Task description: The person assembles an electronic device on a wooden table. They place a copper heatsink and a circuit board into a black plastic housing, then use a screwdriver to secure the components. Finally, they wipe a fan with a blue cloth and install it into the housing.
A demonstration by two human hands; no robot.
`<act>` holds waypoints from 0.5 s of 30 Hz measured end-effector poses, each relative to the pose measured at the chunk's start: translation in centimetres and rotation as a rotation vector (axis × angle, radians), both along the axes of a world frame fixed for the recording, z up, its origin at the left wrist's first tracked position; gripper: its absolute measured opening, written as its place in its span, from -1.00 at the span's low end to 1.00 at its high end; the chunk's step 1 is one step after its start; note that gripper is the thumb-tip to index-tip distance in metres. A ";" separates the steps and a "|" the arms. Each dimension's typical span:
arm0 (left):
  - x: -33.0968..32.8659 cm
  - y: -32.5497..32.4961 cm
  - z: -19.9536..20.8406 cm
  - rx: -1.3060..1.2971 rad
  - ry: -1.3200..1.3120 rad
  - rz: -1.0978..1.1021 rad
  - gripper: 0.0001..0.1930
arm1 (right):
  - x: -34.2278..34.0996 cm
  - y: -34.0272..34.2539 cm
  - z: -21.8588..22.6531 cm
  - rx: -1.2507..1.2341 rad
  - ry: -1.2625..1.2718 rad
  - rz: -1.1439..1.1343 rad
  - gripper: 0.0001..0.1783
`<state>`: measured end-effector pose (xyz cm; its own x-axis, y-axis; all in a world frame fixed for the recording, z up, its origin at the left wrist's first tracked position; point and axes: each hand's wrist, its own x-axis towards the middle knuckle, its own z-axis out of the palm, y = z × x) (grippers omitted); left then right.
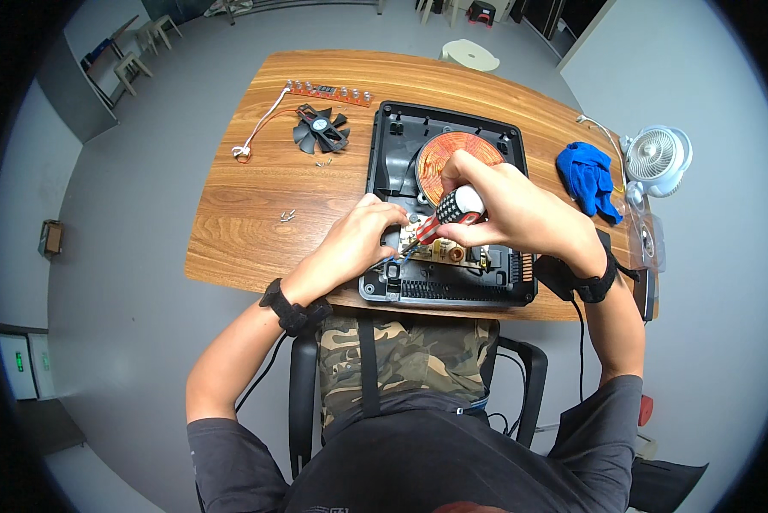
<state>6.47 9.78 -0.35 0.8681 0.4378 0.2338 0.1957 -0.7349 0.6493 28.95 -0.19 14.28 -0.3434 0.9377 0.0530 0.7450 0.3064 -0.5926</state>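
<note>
- The brown wood-grain surface (230, 227) is the widest thing here, its left side holding a long stretch of visible grain between the left edge and the housing.
- The open black housing (392, 145) lies right of centre, its near rim close to the near edge, so there is little room on that side.
- The right hand (529, 209) is over the housing, its fingers wrapped firmly around the screwdriver's handle.
- The left hand (358, 241) reaches in over the housing's left rim, its fingertips at the circuit board's left end beside a blue wire (whether they pinch anything, I cannot tell).
- A white desk fan (658, 154) stands by the right edge.
- A crumpled blue cloth (586, 175) lies between it and the housing.
- The copper coil (440, 156) sits in the housing's far half, partly under the right hand.
- The black fan (321, 126), with a pale round label too small to read, lies toward the far left corner.
- The circuit board (444, 250) lies in the housing's near half.
- The screwdriver (457, 208), red, black and white, slants down left toward the board.
- The narrow red strip board (328, 92) lies near the far edge.
- Small screws (288, 215) lie left of the housing.
</note>
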 end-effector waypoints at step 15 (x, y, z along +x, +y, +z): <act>0.0 0.0 0.0 0.010 -0.009 -0.013 -0.50 | -2.5 -0.1 1.4 -0.001 -0.180 0.086 -0.46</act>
